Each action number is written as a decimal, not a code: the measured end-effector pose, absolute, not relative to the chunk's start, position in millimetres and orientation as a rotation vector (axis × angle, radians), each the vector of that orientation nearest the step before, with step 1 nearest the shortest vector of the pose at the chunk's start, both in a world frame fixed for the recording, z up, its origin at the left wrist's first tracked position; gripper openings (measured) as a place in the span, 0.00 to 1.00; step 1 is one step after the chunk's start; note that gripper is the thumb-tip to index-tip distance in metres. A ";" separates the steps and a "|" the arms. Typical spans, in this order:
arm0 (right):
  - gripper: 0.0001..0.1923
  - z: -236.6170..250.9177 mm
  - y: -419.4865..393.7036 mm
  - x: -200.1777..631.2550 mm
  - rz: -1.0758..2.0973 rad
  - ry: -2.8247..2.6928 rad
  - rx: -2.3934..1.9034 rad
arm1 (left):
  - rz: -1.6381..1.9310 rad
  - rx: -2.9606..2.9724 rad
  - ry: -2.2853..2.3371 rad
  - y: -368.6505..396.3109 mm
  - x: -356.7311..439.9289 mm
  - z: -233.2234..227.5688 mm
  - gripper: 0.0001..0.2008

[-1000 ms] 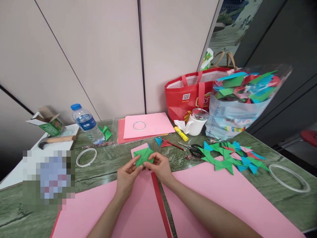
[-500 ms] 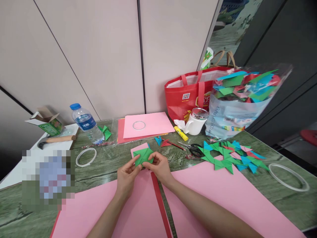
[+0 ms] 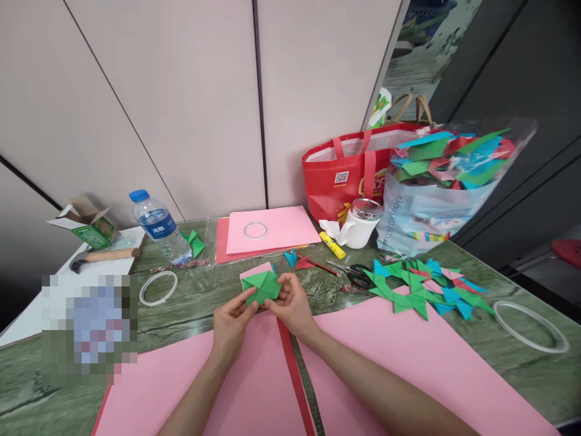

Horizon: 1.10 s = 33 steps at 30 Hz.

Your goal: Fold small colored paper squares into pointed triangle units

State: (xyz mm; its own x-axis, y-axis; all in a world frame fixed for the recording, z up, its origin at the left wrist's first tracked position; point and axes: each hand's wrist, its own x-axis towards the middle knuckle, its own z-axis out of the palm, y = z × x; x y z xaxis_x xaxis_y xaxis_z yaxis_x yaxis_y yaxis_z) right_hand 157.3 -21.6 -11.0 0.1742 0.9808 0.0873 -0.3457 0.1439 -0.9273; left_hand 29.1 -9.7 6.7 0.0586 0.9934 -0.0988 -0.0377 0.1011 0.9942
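Observation:
A folded piece of green paper (image 3: 262, 284) is held up between both hands, its creases facing me. My left hand (image 3: 232, 321) pinches its lower left edge with thumb and fingers. On the right side, my right hand (image 3: 293, 306) grips the same paper, thumb in front and fingers behind. Just behind it lies a small stack of pink and blue paper squares (image 3: 249, 272), partly hidden. Large pink sheets (image 3: 254, 375) spread beneath my forearms, with a red strip (image 3: 295, 375) showing between them.
Rings of folded green and blue paper (image 3: 411, 297), scissors (image 3: 358, 275), a pencil (image 3: 324, 266) and a glue stick (image 3: 332, 244) lie to the right. Behind stand a white mug (image 3: 358, 230), a red bag (image 3: 327, 181) and a plastic bag (image 3: 408, 218). A water bottle (image 3: 163, 233) and hammer (image 3: 109, 255) are left.
The green paper has shifted slightly and its front creases sit differently, with a pointed flap at top showing more. Both hands keep their hold, the right fingers a little higher.

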 end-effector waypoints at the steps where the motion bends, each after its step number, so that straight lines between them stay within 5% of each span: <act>1: 0.22 -10.3 -21.6 157.5 1.168 -0.882 -0.919 | 1.112 1.139 1.184 -8.9 28.3 5.9 0.20; 13: 0.19 -4.2 -21.6 158.2 1.218 -0.872 -0.842 | 1.166 1.114 1.199 -5.2 25.2 13.8 0.22; 23: 0.06 -6.4 -22.7 167.3 1.058 -0.933 -0.971 | 0.965 1.197 1.130 1.8 14.9 22.1 0.15; 28: 0.04 -10.1 -20.6 165.5 1.067 -1.049 -1.009 | 0.992 1.368 1.114 3.7 14.1 20.3 0.09; 33: 0.08 -14.7 -18.5 165.4 0.932 -1.195 -1.062 | 1.122 1.234 1.056 3.6 14.3 19.3 0.14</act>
State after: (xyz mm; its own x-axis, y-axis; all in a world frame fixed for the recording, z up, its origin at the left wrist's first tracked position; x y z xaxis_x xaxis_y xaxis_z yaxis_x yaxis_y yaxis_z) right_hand 165.4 -18.5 -14.7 0.1438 0.9570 0.2518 -0.0109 0.2559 -0.9666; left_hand 14.3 3.6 19.3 0.1517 0.9884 0.0024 -0.0573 0.0064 0.9983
